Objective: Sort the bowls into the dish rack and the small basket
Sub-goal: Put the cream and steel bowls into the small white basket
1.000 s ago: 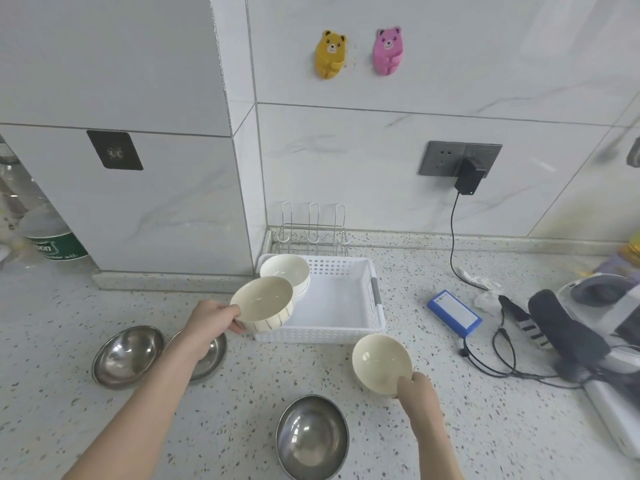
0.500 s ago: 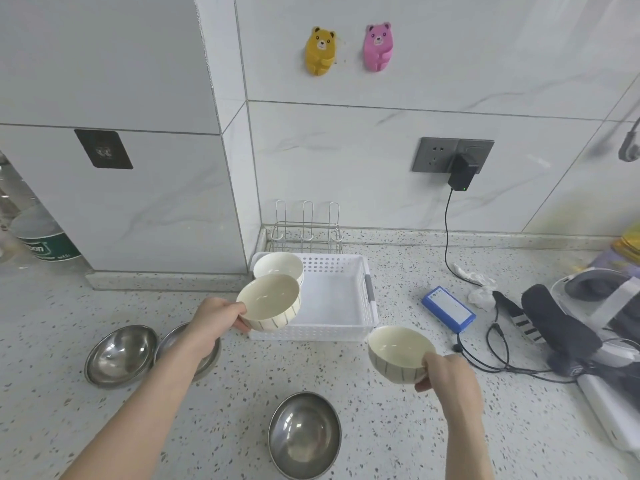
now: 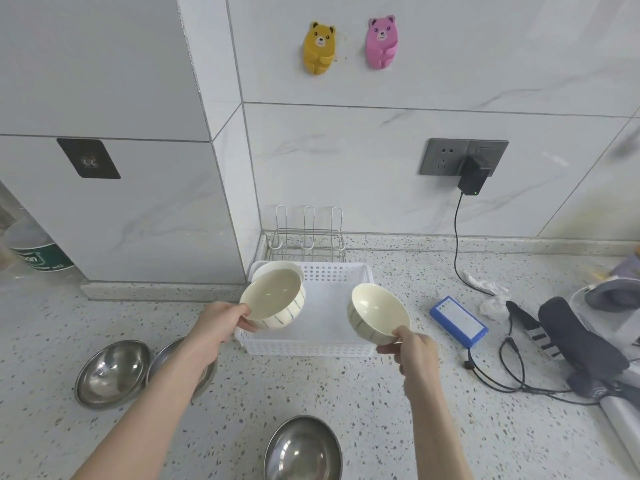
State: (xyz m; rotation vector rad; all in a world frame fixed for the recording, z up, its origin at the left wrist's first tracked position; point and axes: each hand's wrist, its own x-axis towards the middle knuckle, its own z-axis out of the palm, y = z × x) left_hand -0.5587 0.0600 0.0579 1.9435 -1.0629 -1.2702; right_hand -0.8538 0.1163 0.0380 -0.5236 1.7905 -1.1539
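Note:
My left hand (image 3: 221,323) grips a cream striped ceramic bowl (image 3: 273,299) by its rim, held over the left side of the white perforated basket (image 3: 311,348). Just behind it, a white ceramic bowl (image 3: 273,268) rests in the basket's back left corner, mostly hidden. My right hand (image 3: 412,348) holds a second cream striped bowl (image 3: 377,313), tilted, above the basket's right front edge. The wire dish rack (image 3: 306,237) stands behind the basket against the wall. Three steel bowls sit on the counter: two (image 3: 112,374) (image 3: 207,372) at left, one (image 3: 303,448) at the front.
A blue battery pack (image 3: 459,321), black cables (image 3: 512,368) and a dark headset with straps (image 3: 581,344) lie to the right. A charger (image 3: 472,178) is plugged into the wall socket. A bottle (image 3: 34,251) stands at far left behind a tiled column (image 3: 145,220).
My right hand lifted the cream bowl from the counter and carried it up and left to the basket's right side. My left hand's bowl moved slightly over the basket.

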